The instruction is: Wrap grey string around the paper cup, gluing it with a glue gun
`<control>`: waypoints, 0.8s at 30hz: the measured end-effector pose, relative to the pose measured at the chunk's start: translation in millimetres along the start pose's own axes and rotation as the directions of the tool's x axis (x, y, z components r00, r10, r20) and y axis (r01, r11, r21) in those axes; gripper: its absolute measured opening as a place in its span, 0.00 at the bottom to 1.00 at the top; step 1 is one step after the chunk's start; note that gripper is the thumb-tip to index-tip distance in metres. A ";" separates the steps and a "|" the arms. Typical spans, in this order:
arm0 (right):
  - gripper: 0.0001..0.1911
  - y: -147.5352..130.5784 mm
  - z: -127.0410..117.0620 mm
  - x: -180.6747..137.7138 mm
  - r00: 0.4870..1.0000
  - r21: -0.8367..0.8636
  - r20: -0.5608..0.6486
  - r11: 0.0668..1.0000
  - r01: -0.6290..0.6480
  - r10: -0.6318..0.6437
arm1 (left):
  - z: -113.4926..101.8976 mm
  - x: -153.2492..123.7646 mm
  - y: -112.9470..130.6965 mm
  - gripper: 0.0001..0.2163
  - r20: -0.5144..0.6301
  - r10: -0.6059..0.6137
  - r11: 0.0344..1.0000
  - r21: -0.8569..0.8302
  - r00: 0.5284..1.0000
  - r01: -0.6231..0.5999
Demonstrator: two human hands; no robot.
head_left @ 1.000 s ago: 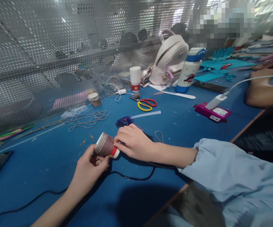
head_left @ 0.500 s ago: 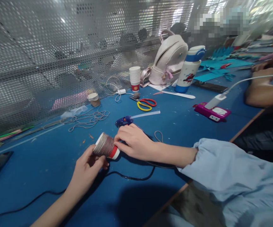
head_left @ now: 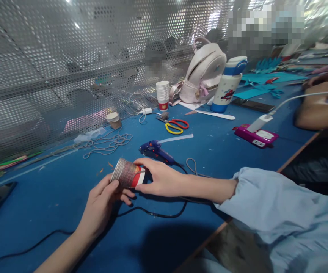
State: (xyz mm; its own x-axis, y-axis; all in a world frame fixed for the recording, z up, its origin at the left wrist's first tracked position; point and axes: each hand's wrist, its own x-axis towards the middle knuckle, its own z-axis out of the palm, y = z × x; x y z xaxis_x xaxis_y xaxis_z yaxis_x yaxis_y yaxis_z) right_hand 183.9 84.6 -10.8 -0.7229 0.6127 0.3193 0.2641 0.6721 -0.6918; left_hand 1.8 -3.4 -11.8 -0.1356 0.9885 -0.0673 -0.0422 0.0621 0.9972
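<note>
— Holding a paper cup (head_left: 128, 176) sideways like that, what worries you?

— The grip. The left hand (head_left: 102, 206) takes the wrapped end from below, with the fingers curled and the thumb laid on the windings. The right hand (head_left: 159, 178) pinches the red-banded end between thumb and forefinger. The cup sits between the two sets of fingertips, low over the table (head_left: 52, 197); I can't tell whether it touches. Thin paper squeezed from both ends could buckle, I'd judge, and the windings could slide off toward the left thumb.

— And the glue gun (head_left: 155, 149)?

— It lies just beyond the right fingers, with what looks like a small red glow on it. If it is hot, a knuckle straying back could get burned. I can't tell whether there is wet glue on the cup.

— Anything under the hands?

— The black cable (head_left: 152, 214) runs on the near side of both sets of fingers, under the wrists. A caught wrist could drag the gun. Some loose cord (head_left: 107, 142) lies well beyond the left fingers, and I can't make out whether a strand reaches the cup.
</note>
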 end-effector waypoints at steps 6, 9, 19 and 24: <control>0.28 9.7 6.0 -2.0 0.953 -0.245 -0.108 0.937 0.249 -0.282 | 5.8 -3.7 2.7 0.15 -0.027 0.017 0.969 0.248 0.999 -0.010; 0.28 10.2 8.6 -3.1 0.937 -0.254 -0.067 0.914 0.317 -0.343 | 9.1 -3.4 3.2 0.14 -0.044 0.022 0.965 0.263 0.999 -0.010; 0.08 5.5 1.6 -2.0 0.912 -0.422 -0.144 0.857 0.295 -0.385 | 7.8 0.8 -1.9 0.16 -0.151 0.042 0.978 0.207 0.988 -0.010; 0.10 5.5 4.3 -2.1 0.910 -0.473 -0.121 0.829 0.299 -0.397 | 12.8 0.2 -0.2 0.17 -0.176 0.020 0.973 0.231 0.984 0.021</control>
State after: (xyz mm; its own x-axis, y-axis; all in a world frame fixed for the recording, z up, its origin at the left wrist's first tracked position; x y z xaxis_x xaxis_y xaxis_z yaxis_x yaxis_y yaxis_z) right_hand 184.1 85.2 -18.1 -0.6852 0.3405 0.6439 0.3045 0.9369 -0.1715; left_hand 14.5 -1.4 -11.6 -0.3089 0.9497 -0.0517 0.1849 0.1133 0.9762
